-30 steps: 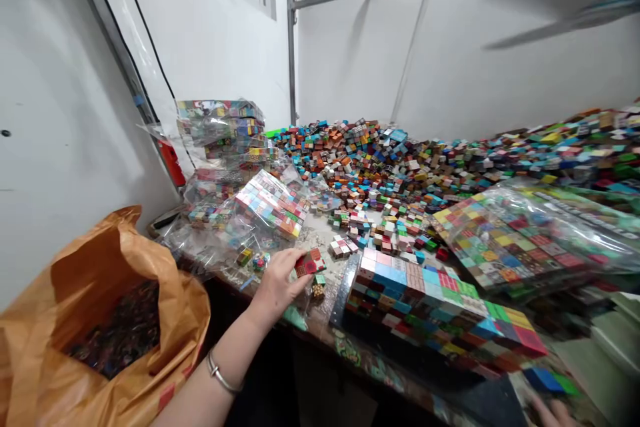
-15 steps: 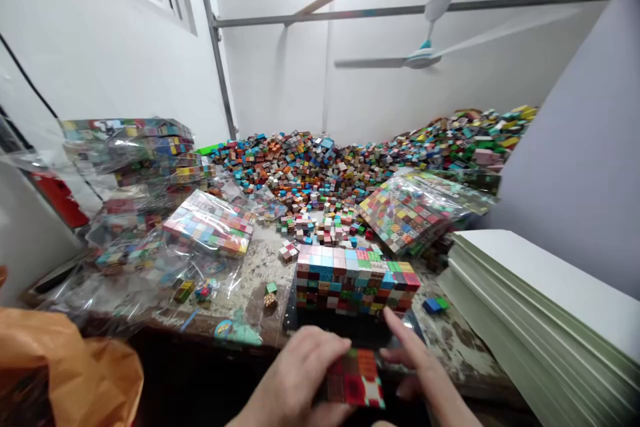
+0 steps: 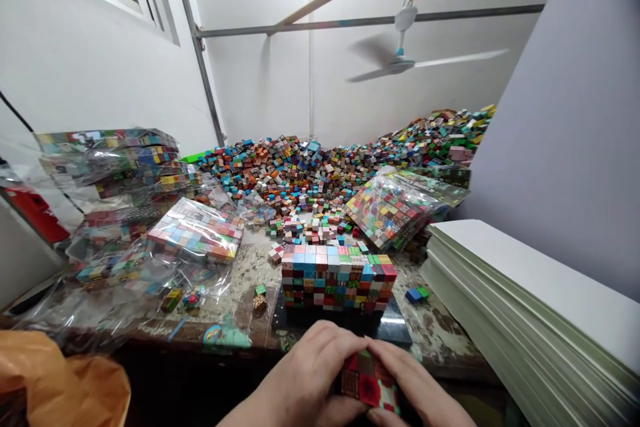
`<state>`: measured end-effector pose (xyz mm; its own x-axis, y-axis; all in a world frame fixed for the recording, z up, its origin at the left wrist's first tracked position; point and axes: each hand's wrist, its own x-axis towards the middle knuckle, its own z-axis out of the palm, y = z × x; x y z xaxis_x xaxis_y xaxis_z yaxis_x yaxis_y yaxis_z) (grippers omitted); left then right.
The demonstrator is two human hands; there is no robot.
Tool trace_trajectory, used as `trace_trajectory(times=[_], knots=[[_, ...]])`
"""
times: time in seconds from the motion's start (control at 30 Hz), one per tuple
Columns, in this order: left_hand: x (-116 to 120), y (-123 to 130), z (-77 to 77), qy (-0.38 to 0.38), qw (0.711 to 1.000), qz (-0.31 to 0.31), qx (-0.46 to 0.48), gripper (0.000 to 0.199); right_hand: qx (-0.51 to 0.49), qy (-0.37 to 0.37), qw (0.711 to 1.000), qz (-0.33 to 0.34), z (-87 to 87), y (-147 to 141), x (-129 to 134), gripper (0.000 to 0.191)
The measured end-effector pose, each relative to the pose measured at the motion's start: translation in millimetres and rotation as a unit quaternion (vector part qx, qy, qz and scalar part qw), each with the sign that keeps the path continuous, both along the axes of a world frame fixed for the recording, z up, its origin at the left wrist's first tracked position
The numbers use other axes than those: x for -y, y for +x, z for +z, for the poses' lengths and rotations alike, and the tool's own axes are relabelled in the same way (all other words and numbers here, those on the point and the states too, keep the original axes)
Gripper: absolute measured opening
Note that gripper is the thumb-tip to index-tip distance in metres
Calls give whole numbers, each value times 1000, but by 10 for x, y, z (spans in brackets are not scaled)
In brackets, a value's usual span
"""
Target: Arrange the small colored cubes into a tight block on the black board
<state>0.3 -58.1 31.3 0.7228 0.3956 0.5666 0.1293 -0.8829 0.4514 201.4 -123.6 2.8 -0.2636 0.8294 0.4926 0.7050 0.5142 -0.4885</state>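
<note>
Between my two hands, low in front of the table edge, is a small block of printed cubes (image 3: 369, 383) with red, brown and white faces. My left hand (image 3: 313, 373) wraps round its left side, fingers curled over the top. My right hand (image 3: 413, 380) closes round the right side, its fingertips meeting the left ones at the top. Just beyond them, a neat wall of stacked colourful cubes (image 3: 337, 280) stands upright on a dark glossy plate (image 3: 395, 327). The underside of the held block is hidden.
A great heap of loose cubes (image 3: 300, 167) fills the back. Plastic-wrapped cube packs (image 3: 195, 230) lie left, more wrapped packs (image 3: 395, 207) right. A tall stack of white sheets (image 3: 500, 280) stands right. An orange bag (image 3: 75, 380) sits lower left; a ceiling fan (image 3: 400, 63) hangs behind.
My right hand, apart from the block with fingers spread before, has closed onto its right side. The whole view has shifted a little, so the table things appear further left.
</note>
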Motion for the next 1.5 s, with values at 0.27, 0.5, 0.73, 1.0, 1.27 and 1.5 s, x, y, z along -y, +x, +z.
trace_trajectory(times=[0.27, 0.5, 0.73, 1.0, 1.27, 1.5], knots=[[-243, 255, 632, -14, 999, -19, -49, 67, -60, -32, 995, -73, 504, 212, -183, 42], [-708, 285, 749, 96, 979, 130, -124, 73, -80, -52, 989, -110, 750, 453, -641, 45], [-887, 280, 508, 200, 944, 148, -217, 63, -75, -119, 986, -90, 721, 594, -987, 51], [-866, 300, 523, 186, 947, 120, -231, 60, -75, -170, 981, -54, 792, 592, -1077, 53], [-855, 308, 534, 170, 957, 109, -209, 59, -87, -165, 975, -116, 629, 465, -916, 79], [-853, 292, 549, 161, 957, 102, -219, 66, -77, -137, 978, -137, 512, 281, -898, 77]])
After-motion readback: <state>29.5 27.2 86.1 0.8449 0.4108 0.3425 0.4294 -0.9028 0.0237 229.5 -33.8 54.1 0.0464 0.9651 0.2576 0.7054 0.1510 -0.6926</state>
